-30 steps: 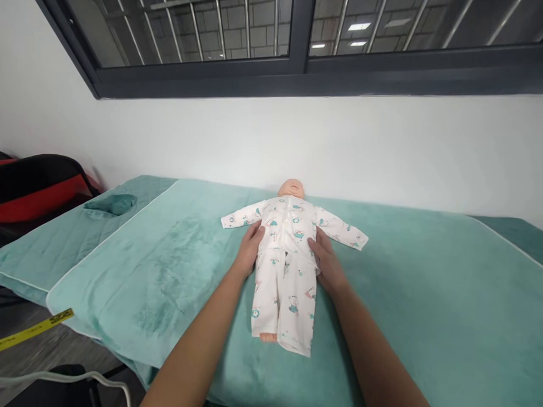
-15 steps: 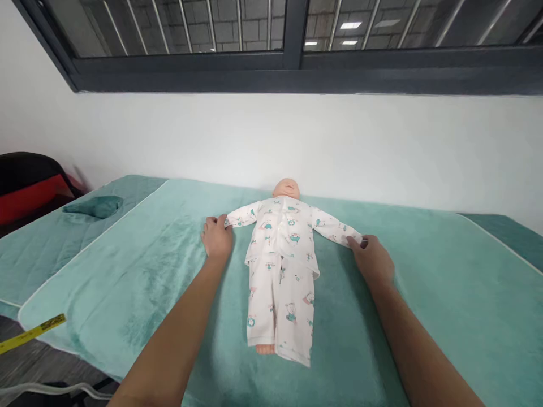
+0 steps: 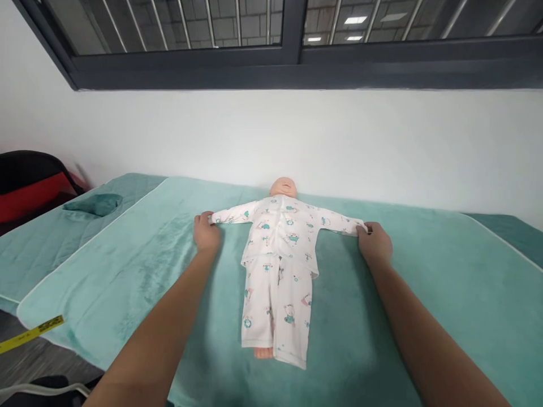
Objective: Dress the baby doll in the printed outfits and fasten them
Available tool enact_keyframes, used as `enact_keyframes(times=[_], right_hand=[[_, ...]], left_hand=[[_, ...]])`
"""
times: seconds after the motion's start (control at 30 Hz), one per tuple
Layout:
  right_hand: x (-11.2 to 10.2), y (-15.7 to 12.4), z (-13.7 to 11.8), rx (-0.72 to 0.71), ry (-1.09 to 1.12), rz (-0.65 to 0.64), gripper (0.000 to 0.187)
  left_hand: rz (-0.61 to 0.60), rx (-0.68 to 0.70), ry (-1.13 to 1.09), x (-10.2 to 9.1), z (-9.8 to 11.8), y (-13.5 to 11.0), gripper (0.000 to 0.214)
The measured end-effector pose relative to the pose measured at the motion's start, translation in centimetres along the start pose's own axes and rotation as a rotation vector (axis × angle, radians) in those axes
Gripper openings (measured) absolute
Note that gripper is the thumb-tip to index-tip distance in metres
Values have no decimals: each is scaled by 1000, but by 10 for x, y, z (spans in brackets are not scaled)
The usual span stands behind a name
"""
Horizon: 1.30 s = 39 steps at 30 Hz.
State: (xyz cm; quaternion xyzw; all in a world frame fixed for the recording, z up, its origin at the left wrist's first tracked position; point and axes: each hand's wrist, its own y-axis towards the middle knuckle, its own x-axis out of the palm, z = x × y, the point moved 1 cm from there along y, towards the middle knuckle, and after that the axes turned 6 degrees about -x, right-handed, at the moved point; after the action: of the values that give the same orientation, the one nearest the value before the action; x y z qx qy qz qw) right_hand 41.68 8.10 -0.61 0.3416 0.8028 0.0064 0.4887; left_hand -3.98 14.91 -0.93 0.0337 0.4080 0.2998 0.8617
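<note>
On its back in the middle of the bed lies a baby doll, its head toward the wall. It wears a white printed pajama top and matching pajama pants; toes show below the left pant leg. My left hand is closed on the cuff of the sleeve at the left. At the right, my right hand pinches the end of the other sleeve. Both sleeves are stretched out sideways. Whether the doll's hands are inside the cuffs cannot be seen.
A teal plush sheet covers the bed, with a small teal pillow at the far left. A white wall and a dark window frame stand behind. A red and black bag and a yellow strap are at left.
My hands have moved farther apart and slightly toward the wall, drawing both sleeves out straighter and more level. The grip on each cuff continues.
</note>
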Motion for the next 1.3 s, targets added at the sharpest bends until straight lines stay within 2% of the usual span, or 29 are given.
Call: enact_keyframes(times=[0.17,0.27,0.37,0.4,0.47,0.53,0.63,0.83,0.93,1.03,1.1,1.17,1.3], right_hand=[[4,4,4,-46,13,64,34],[3,3,0,-93,28,138,37],[6,-6,-15,-344,51,216,40],[8,-11,-23,-460,49,202,41],[15,-22,-38,-648,7,88,46],[23,-31,-49,-730,-79,-60,52],[29,-40,-53,-678,-196,-188,59],[23,-44,-34,-468,-283,-273,74],[17,-47,-27,-363,-287,-301,78],[12,-50,-25,-298,-280,-251,79],[12,-52,-29,-325,-266,-178,77],[14,-54,-37,-429,-236,-116,74],[23,-55,-54,-706,-173,-114,66]], left_hand=[[54,-4,18,6,-1,2,54],[93,34,-10,7,3,-1,47],[79,81,8,7,8,-4,35],[70,78,8,8,8,-4,35],[58,52,-25,9,8,-4,35],[59,31,-74,9,7,-4,35],[70,31,-106,8,4,-2,34],[101,7,-135,7,2,9,29],[111,-16,-126,8,0,14,27],[104,-19,-107,9,1,14,28],[105,24,-73,10,5,11,30],[91,148,-1,10,11,7,29],[-68,439,112,17,23,-2,32]])
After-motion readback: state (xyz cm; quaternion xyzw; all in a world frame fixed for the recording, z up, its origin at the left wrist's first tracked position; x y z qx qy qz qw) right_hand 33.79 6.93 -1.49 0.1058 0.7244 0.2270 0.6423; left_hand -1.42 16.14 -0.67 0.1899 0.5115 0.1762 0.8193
